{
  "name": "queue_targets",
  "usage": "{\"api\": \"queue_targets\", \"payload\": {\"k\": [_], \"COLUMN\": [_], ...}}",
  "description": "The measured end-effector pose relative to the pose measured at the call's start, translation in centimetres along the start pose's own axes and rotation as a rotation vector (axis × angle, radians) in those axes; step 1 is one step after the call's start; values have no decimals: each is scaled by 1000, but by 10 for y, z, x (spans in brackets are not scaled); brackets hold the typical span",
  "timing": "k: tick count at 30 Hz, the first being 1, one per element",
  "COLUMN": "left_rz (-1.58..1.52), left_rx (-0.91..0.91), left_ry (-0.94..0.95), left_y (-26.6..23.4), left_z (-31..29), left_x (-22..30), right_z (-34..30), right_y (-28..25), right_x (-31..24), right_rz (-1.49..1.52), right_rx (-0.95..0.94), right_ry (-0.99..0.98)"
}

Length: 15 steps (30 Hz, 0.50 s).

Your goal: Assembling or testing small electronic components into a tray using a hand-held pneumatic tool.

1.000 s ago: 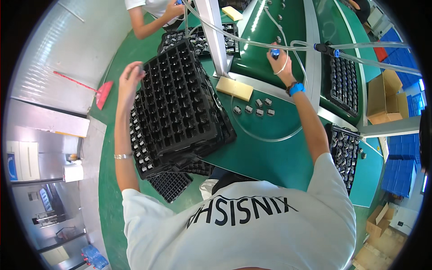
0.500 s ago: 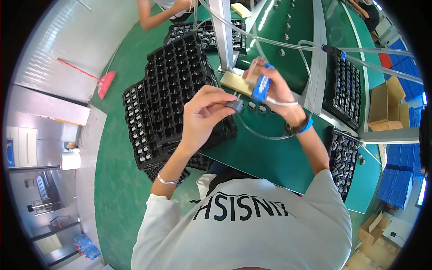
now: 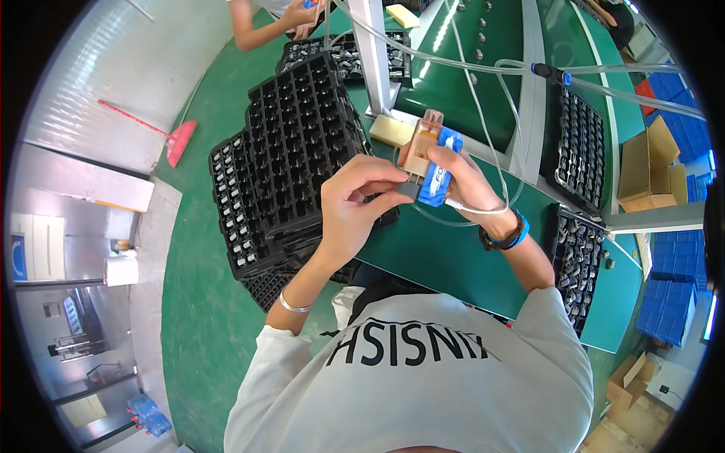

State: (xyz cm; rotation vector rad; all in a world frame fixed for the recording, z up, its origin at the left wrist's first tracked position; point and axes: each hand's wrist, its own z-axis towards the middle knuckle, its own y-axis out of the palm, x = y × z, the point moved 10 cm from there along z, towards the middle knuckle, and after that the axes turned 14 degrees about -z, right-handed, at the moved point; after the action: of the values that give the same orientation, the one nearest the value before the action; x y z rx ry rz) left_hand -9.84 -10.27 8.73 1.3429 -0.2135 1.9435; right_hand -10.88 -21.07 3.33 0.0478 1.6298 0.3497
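Note:
My left hand (image 3: 349, 205) pinches a small grey block-shaped part (image 3: 408, 190) between thumb and fingertips. Wrapped around a hand-held clear, brownish tool with a blue band (image 3: 439, 170) is my right hand (image 3: 474, 181). The tool's lower end meets or nearly meets the grey part; whether they touch I cannot tell. A thin clear tube runs by the right wrist. Just beyond the hands lies a pale yellow block (image 3: 390, 131) on the green table (image 3: 408, 253).
Stacked black trays (image 3: 302, 143) with many pockets stand left of my hands; small light parts fill their left edge. Another tray of parts (image 3: 575, 268) is at right. A metal post (image 3: 371, 57) rises ahead, with tubes crossing. A co-worker's arm (image 3: 260, 34) shows at far left.
My right hand has turned the tool more upright and brought it down against or close to the grey part. My left hand has shifted slightly right and lower.

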Motion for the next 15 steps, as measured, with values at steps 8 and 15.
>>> {"api": "queue_targets", "payload": {"k": [8,15], "left_rz": [942,1218], "left_rx": [-32,-143], "left_ry": [-86,-115], "left_y": [-34,-41], "left_z": [-15,-39], "left_x": [6,-15], "right_z": [38,66], "right_y": [-103,-80], "right_x": [6,34], "right_rz": [-917,-1206], "right_rx": [417,372], "right_ry": [-328,-426]}}
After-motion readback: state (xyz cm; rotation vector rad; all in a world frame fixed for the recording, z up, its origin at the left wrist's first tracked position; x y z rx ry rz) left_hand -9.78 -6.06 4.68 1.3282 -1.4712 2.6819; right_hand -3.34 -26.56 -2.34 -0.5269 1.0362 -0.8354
